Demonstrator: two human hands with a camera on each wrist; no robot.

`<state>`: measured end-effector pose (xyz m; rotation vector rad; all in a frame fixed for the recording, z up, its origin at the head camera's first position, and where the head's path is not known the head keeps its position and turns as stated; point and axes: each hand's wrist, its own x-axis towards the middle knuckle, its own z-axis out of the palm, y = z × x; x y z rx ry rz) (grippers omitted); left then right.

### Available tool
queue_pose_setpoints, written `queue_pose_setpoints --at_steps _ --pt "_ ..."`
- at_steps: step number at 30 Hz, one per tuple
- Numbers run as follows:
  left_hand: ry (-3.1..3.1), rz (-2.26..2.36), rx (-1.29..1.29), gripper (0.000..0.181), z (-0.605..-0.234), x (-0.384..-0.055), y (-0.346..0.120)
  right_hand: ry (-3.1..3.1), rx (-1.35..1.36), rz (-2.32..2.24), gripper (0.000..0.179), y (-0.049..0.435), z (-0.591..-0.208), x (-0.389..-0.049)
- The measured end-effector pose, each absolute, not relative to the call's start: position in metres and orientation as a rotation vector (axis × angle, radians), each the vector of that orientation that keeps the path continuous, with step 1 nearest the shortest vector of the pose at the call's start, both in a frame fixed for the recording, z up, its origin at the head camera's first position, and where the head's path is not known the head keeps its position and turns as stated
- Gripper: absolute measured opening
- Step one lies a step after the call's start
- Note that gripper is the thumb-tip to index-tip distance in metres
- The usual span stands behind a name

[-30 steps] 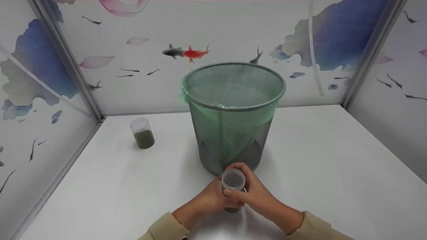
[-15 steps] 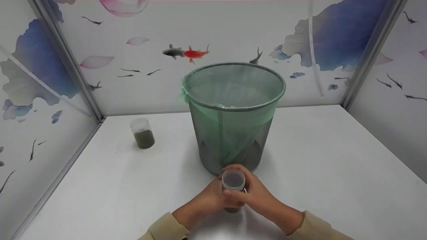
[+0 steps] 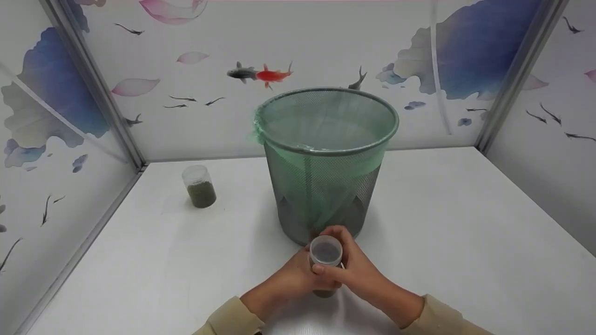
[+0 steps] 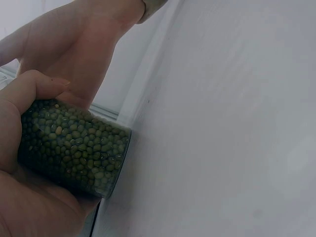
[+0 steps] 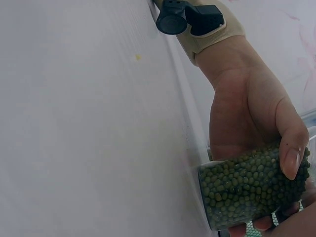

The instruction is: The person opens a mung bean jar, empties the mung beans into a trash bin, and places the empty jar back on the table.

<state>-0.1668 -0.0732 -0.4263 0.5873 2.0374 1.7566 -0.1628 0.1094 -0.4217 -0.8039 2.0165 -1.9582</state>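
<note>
A clear jar (image 4: 74, 148) of green beans (image 5: 247, 187) is held in both hands at the near middle of the bench (image 3: 465, 223), just in front of the bin. It stands upright or nearly so; whether its base touches the bench, I cannot tell. The beans fill the lower part, with clear wall above them, and its round top faces the head camera; whether that top is capped is unclear.

The left hand (image 3: 298, 277) grips the jar low down, its thumb across the side and its fingers wrapped beneath the other hand. The right hand (image 3: 351, 267) curls around the upper part, thumb on the near side, fingers round the far side. Both wrists come out of beige sleeves (image 3: 440, 316), and a small dark device (image 5: 190, 17) sits on the left sleeve.

Behind the hands stands the mesh bin (image 3: 288, 223), lined with a green bag (image 3: 321, 174) that folds over the rim and bunches on its left. Well to the left, a 2nd jar (image 3: 201, 193) stands on the white bench, about half full of green contents.

Around the bench rise white panels (image 3: 316, 42) printed with fish, pink petals and blue leaf shapes, with 2 metal posts (image 3: 95, 86) at the back corners.
</note>
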Motion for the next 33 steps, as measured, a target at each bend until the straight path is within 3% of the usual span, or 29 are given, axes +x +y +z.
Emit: queue_pose_setpoints --at_steps 4,23,33 --pt "2.031 1.754 0.59 0.06 -0.4266 -0.1671 -0.0735 2.01 -0.807 -1.968 0.057 0.1087 -0.4215 -0.1623" --pt "2.146 1.707 0.543 0.065 -0.4274 -0.1677 -0.072 2.118 -0.779 -1.9 0.055 0.109 -0.4196 -0.1634" --pt "2.085 1.745 0.549 0.064 -0.4252 -0.1645 -0.0747 2.093 -0.818 -1.902 0.066 0.1105 -0.4206 -0.1624"
